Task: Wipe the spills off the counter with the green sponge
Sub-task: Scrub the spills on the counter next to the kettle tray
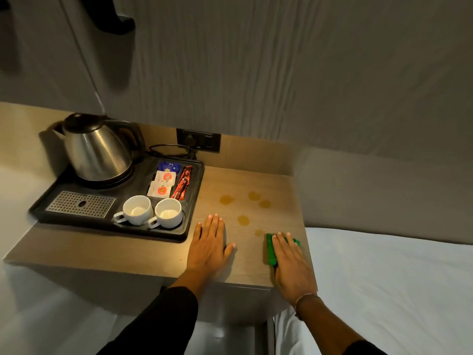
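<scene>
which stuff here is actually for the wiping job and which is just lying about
For the job: green sponge under the right hand; yellowish spills; counter.
Lying about: kettle; two white cups; sachets; black tray holding them; wall socket.

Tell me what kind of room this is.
Probably a hotel room: a tray with a kettle, two cups and drink sachets sits on a counter beside a white-sheeted bed.

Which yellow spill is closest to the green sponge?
The small, faint spill just off the sponge's far left corner. The other four lie farther away and look darker.
</scene>
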The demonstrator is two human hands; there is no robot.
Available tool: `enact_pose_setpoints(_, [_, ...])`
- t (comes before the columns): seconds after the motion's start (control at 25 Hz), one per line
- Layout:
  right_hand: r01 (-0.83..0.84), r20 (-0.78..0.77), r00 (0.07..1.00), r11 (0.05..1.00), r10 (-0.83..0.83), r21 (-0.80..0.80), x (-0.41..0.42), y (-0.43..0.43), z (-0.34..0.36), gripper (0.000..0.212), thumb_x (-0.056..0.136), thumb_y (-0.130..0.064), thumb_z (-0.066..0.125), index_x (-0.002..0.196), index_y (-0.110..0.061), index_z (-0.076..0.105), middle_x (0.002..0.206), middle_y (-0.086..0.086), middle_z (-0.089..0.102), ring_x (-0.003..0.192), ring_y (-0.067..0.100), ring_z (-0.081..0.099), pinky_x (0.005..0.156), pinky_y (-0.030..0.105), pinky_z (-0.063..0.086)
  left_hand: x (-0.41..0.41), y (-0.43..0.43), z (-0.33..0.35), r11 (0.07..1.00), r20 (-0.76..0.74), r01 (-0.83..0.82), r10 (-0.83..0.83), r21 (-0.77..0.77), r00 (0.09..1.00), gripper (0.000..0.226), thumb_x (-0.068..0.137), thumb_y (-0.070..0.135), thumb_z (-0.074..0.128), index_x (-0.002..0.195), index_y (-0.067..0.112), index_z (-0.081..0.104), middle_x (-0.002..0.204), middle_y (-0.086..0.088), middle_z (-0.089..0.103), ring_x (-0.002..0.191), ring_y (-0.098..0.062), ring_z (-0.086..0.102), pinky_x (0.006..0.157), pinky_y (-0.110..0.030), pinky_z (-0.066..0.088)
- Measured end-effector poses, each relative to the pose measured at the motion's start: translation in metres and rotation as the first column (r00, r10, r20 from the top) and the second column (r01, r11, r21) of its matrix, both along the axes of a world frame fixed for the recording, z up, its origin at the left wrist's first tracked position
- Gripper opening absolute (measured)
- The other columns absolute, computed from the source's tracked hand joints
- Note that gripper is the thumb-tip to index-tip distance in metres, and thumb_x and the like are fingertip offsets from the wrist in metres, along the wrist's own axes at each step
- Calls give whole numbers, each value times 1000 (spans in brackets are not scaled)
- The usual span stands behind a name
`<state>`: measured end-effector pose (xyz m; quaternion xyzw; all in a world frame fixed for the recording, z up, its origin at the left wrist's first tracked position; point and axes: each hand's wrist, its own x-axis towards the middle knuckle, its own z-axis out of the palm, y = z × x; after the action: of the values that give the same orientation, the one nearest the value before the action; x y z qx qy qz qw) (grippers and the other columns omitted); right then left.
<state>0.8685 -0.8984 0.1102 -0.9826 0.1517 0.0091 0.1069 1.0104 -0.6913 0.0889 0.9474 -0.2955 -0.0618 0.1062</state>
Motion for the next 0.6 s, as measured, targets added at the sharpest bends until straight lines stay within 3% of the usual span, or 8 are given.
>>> enact_pose_setpoints(0.2, [-86,15,996,995,85,57,-4,17,-16,79,101,-14,49,157,-31,-4,168,-9,-8,156,17,-13,125,38,-10,3,1,-22,995,-13,-15,14,-95,1000,85,102,66,21,165,12,2,176,-8,-2,160,-24,-9,130,-50,-3])
enact_pose_setpoints(0.36, [-115,-14,993,987,117,111,-40,-16,-23,83,98,-2,45,156,-39,-2,167,-14,-9,156,12,-11,129,46,4,6,4,-29,995,8,-7,8,-95,1000,85,102,66,16,166,13,1,176,-7,-3,160,-21,-12,130,-49,-6])
enact_pose_setpoints(0.44, [-37,4,999,992,37,120,-23,-35,-17,81,96,-1,48,159,-32,6,166,-12,-7,158,19,-5,128,49,9,6,4,-30,996,16,-9,10,-87,1000,85,102,67,15,166,14,0,176,-6,-4,160,-22,-12,130,-49,-6])
enact_pose_setpoints(0.6, [28,89,995,988,-41,150,52,-18,-5,77,92,1,50,160,-19,18,169,-3,12,158,21,2,129,42,0,5,3,-31,992,21,-12,15,-126,1000,84,102,67,19,166,13,7,176,-7,4,161,-22,-5,130,-52,3])
